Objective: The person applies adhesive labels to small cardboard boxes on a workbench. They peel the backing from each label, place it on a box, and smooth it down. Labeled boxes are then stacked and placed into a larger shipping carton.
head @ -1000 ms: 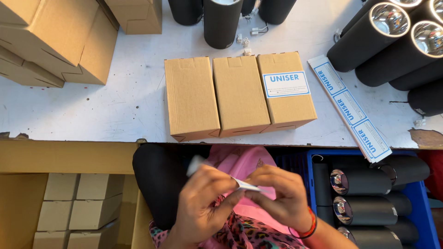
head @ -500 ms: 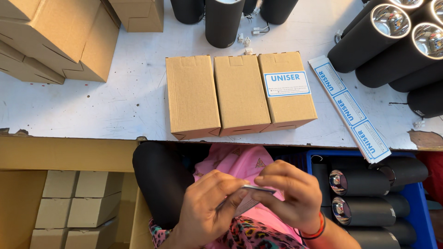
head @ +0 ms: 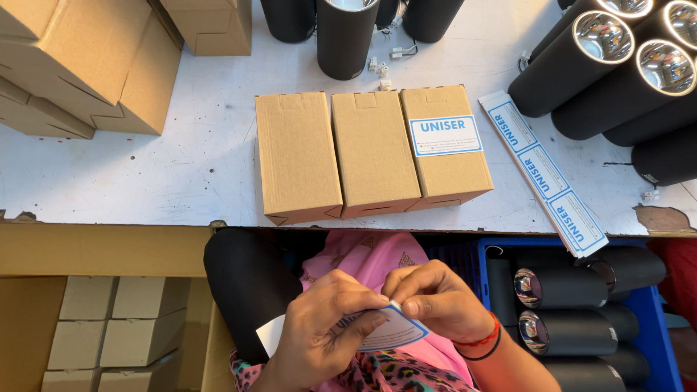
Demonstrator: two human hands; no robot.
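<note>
Low in the head view, my left hand (head: 327, 327) and my right hand (head: 435, 301) meet over my lap and pinch a white sticker with blue print (head: 392, 330) by its edge. A bit of white backing strip (head: 268, 335) shows left of my left hand. On the white table lie three small brown cartons (head: 374, 149) side by side; the right one (head: 444, 141) carries the same kind of label. A strip of blue and white labels (head: 544, 170) lies to their right.
Black cylindrical lamps (head: 617, 65) stand at the back right and back middle (head: 347, 36). More lie in a blue crate (head: 657, 319) at lower right. Larger brown boxes (head: 80, 65) pile at the back left. A big carton (head: 87, 337) at lower left holds small boxes.
My hands have moved lower and closer together. The white strip that stuck out to the upper left is now mostly hidden, and the blue-printed sticker is lifted between my fingertips.
</note>
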